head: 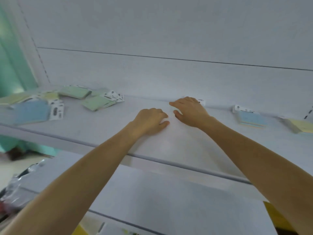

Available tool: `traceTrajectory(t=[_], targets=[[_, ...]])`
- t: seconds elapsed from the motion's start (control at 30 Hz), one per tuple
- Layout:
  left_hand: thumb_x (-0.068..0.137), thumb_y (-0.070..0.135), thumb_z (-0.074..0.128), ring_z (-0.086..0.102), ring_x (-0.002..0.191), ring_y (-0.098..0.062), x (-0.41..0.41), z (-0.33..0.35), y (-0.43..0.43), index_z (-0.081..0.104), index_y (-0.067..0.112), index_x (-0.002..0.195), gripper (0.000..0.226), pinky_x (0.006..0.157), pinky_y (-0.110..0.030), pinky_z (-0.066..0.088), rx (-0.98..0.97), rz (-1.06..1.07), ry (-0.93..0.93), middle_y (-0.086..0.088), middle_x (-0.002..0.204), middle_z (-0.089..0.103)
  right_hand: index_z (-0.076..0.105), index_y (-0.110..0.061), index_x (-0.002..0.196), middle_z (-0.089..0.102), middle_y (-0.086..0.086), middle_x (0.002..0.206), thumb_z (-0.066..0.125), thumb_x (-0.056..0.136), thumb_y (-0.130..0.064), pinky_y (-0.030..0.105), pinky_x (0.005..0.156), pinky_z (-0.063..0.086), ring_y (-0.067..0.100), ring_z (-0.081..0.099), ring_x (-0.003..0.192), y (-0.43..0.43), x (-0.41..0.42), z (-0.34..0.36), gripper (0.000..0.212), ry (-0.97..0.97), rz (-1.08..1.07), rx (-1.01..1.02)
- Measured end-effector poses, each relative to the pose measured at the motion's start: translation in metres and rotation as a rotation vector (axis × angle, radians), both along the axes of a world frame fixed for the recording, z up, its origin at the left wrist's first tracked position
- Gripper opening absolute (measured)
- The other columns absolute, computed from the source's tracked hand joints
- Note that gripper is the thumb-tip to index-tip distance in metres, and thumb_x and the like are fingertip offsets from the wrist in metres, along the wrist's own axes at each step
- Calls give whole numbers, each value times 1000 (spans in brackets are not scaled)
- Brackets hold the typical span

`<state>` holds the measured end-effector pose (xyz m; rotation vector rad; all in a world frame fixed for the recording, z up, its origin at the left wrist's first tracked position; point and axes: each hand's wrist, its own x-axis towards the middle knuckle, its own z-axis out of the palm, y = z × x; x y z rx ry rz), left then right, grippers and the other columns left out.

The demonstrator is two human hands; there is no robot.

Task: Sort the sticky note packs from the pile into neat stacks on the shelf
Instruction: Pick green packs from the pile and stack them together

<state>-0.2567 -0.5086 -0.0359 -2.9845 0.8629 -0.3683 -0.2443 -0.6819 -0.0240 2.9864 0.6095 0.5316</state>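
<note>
- Clearly the sorting is only partly done: on the white shelf (101,129) two stacks are started, a blue stack (252,119) and, just to its right, a yellow stack (299,127), probably set against the back so that each colour has its own spot.
- Well to the left of the blue stack lies the unsorted pile (33,112). The packs are strewn at odd angles and overlap. I count about three green ones, one large blue one and one or two yellow ones, but blur makes this rough.
- Two hands work left of the blue stack, between it and the pile.
- The left hand (149,120) sits knuckles up with its fingers curled under, nearer the shelf's front edge. I cannot tell whether it holds anything.
- The right hand (190,111) reaches to the back of the shelf. A white card tab (201,101) shows past its knuckles, so it is likely settling a pale pack there to begin a third stack. Glare hides whether it grips it.
</note>
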Motion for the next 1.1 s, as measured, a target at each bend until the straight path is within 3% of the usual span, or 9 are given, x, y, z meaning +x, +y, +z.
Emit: traceTrajectory(t=[0.23,0.4,0.63,0.8,0.93,1.0,1.1], targets=[[94,35,38,52,117,-29,28,3,151,56,14,122,39,86,-39,45,-15,184,-175,-8,124,59,41,-21,135,49,8,137,36,95,-30,36,104,32,26,44,125,132,36,-6,41,57,-4,50],[93,30,40,53,113,-31,63,7,240,56,10,120,37,84,-39,46,-74,300,-180,-13,123,57,47,-21,129,55,9,126,40,93,-38,37,98,39,26,48,120,199,69,-6,40,158,-63,276],[93,29,40,50,118,-32,126,21,326,50,14,126,38,89,-40,43,-134,500,-101,-11,130,53,44,-27,131,47,10,127,46,73,-73,39,95,38,29,41,122,268,126,-8,73,312,-102,289],[93,37,42,47,122,-31,161,19,372,46,18,131,42,95,-42,42,-153,572,-7,-11,134,49,41,-23,135,45,12,134,56,77,-60,36,102,32,31,39,125,292,157,-6,70,362,2,221],[90,51,43,47,122,-29,187,18,384,45,21,131,51,95,-41,40,-254,546,64,-8,133,52,44,-13,133,46,7,129,68,74,-48,30,94,35,21,46,119,297,172,-2,73,442,53,418],[86,59,42,47,124,-28,200,17,381,43,23,132,58,95,-40,39,-265,521,91,-6,135,51,46,-11,130,49,8,126,70,70,-52,31,93,40,25,50,114,296,176,-5,76,440,3,451],[82,67,41,46,124,-28,217,14,375,43,23,131,66,92,-38,39,-225,498,118,-6,132,54,40,-19,135,45,14,131,65,68,-61,42,101,39,33,43,123,297,178,-8,83,351,-212,413]])
